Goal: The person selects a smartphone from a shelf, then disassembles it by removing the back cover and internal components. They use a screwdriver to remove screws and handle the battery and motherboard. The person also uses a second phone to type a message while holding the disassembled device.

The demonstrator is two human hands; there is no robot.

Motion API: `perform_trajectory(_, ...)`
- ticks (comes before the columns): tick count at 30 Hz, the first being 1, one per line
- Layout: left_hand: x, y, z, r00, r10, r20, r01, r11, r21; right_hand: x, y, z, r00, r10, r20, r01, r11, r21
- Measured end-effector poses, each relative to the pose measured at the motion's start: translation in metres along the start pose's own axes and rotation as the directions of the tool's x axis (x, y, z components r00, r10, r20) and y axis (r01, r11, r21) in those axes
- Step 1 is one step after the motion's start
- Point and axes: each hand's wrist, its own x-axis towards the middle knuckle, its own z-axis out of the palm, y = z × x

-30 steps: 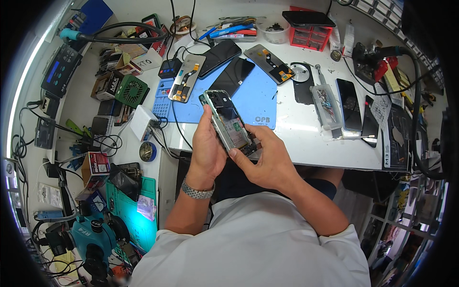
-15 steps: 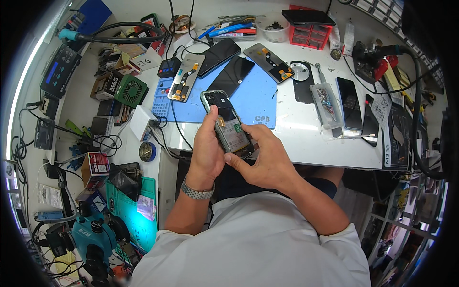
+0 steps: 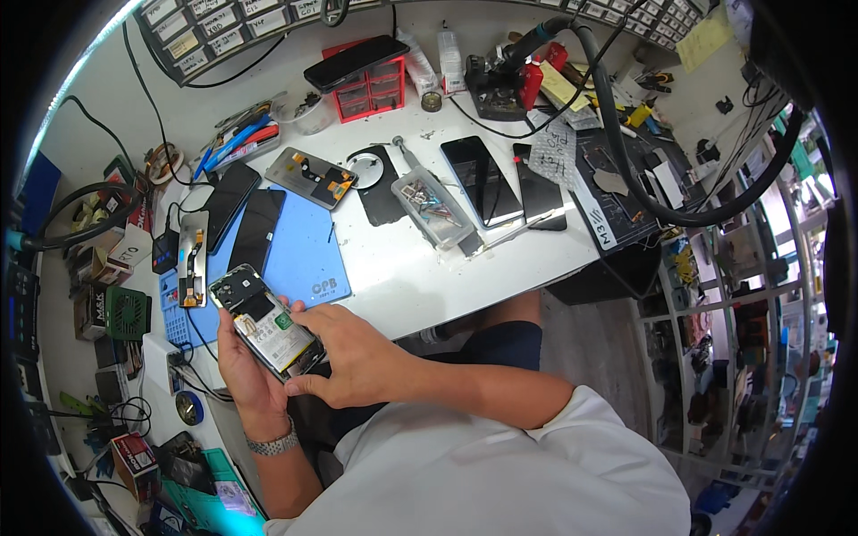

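Desk, white and broad, spreads beyond the person's hands, the wall rack of small drawers above it carrying handwritten tags. A black mat at the far right shows white print on its pale edge strip, and a blue mat nearer the hands has dark letters by its lower right corner. Handwriting also marks a sheet of bubble wrap and a pale carton at the left. The right hand is half curled around the lower right corner of an opened phone, thumb at the bottom edge, forefinger at the right side; its other fingers are mostly hidden. The left hand cups the phone from the left and below, thumb along the left edge. The phone tilts between both hands, insides up. Its pale battery bears print too small to read, below a green sticker.
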Motion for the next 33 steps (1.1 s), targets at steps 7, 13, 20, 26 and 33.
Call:
perform_trajectory(7,0.015,-0.004,-0.010,0.998,-0.069,-0.004,0.069,0.998,0.012,-0.002,0.003,-0.050,0.960,-0.030,-0.280,0.005,0.996,-0.093)
perform_trajectory(13,0.017,-0.013,-0.021,0.997,-0.079,-0.018,0.079,0.997,0.001,0.038,0.012,-0.113,0.860,0.112,-0.497,-0.088,0.994,0.070)
perform_trajectory(20,0.020,-0.011,-0.021,0.991,-0.132,0.013,0.133,0.991,-0.013,0.121,0.006,-0.137,0.833,0.102,-0.544,-0.052,0.993,0.107)
perform_trajectory(26,0.010,-0.009,-0.025,0.988,-0.133,-0.083,0.135,0.991,0.018,0.168,-0.013,-0.089,0.959,0.040,-0.280,-0.069,0.993,-0.092)
perform_trajectory(33,0.013,-0.015,-0.028,0.989,-0.132,-0.068,0.133,0.991,0.001,0.168,-0.025,-0.042,0.982,-0.136,-0.130,0.121,0.986,-0.116)
